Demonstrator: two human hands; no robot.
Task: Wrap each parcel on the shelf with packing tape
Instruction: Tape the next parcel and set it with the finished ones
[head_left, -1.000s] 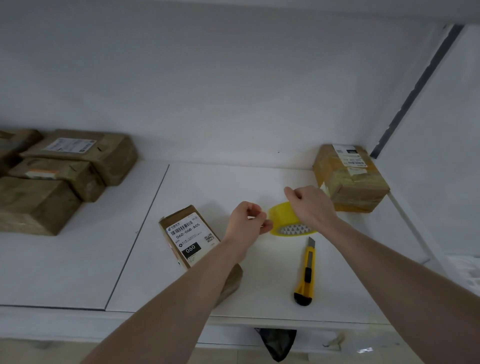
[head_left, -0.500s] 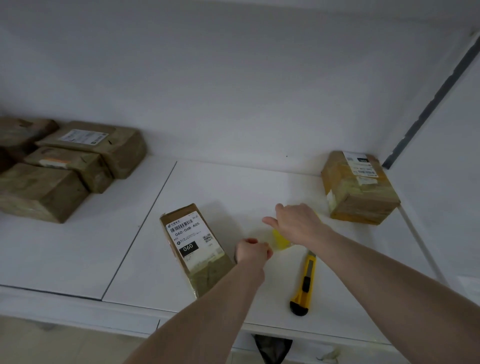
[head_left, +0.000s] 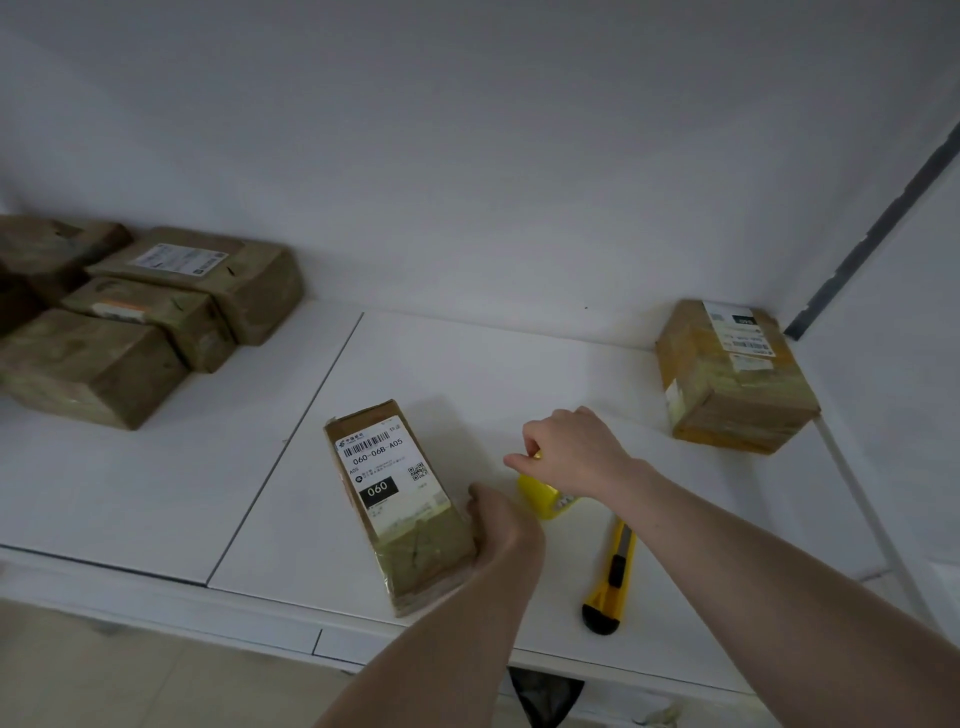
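Left hand pressed against labelled parcel on shelf, right hand pinching yellow tape roll: best anchoring tape end firmly before pulling round.

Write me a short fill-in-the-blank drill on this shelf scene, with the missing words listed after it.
1. The right hand holds the yellow ____.
2. The left hand rests against the parcel whose black label reads ____.
3. The yellow tool lying on the shelf beside the right forearm is a utility ____.
4. The parcel by the right wall stands ____ the hands.

Missing words: tape roll; 060; knife; apart from
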